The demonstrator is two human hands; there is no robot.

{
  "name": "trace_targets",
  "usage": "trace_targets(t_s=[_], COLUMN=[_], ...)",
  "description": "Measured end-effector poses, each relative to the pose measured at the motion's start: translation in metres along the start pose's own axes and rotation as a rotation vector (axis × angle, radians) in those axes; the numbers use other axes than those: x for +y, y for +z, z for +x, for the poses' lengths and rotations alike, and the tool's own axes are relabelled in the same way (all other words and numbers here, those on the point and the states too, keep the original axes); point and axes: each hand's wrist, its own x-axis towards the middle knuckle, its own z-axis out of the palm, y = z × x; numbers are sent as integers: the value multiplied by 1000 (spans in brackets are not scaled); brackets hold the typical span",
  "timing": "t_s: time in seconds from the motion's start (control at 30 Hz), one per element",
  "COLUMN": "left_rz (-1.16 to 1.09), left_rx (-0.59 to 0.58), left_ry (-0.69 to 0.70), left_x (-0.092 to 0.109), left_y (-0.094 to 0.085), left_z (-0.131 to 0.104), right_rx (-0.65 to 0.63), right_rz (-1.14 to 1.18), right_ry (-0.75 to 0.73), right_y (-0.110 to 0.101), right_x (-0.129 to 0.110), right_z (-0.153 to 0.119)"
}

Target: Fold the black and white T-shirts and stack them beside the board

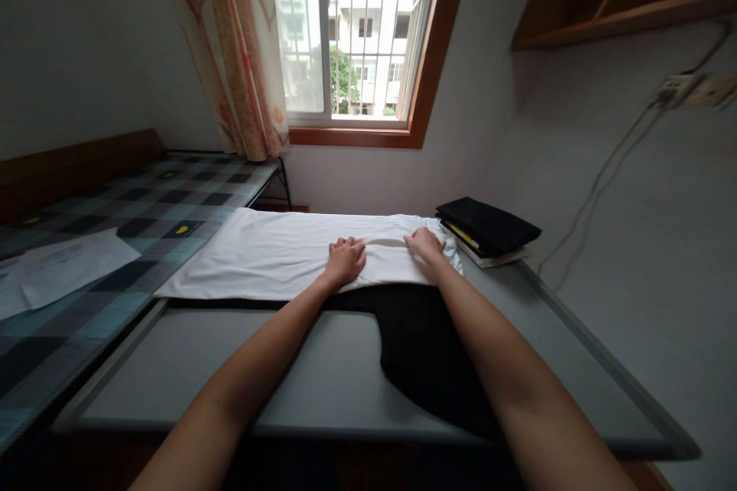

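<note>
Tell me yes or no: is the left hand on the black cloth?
No, the left hand is on the white cloth, while the black cloth shows nearer the person.

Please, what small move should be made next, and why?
Probably the right grip should smooth down the lifted edge of the white cloth, because that edge gapes a little between it and the left grip, which rests on the cloth.

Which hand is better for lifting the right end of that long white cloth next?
Probably the right hand: it touches the cloth close to that end, near the flat black object. The left hand rests nearer the cloth's middle.
</note>
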Motion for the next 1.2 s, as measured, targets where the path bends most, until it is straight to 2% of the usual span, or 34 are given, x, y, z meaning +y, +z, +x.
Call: trace_targets(t_s=[0.13, 0.27, 0.37, 0.53, 0.7, 0.8, 0.97, 1.2], left_rz=[-12, -33, -42, -67, -74, -66, -52, -74], left_rx=[6, 27, 40, 45, 45, 32, 5, 32], left_ry=[1, 1, -20, -77, -94, -78, -54, -100], left_x=[-1, -1, -1, -2, -3, -2, -1, -2], left_y=[1, 2, 3, 2, 2, 0, -4, -1], left_z=[0, 1, 1, 2, 3, 3, 1, 2], right_rx=[-38, 96, 106, 96, 83, 59, -25, 90], right_rz=[32, 58, 144, 159, -5, -33, 27, -17], right_ry=[71, -22, -113, -219, -88, -22, -73, -56], right_y=[1, -6, -10, -16, -20, -20, -16, -13], right_x=[-12, -21, -19, 9, 54, 71, 75, 65], right_z=[7, 8, 6, -7, -27, -33, -37, -47])
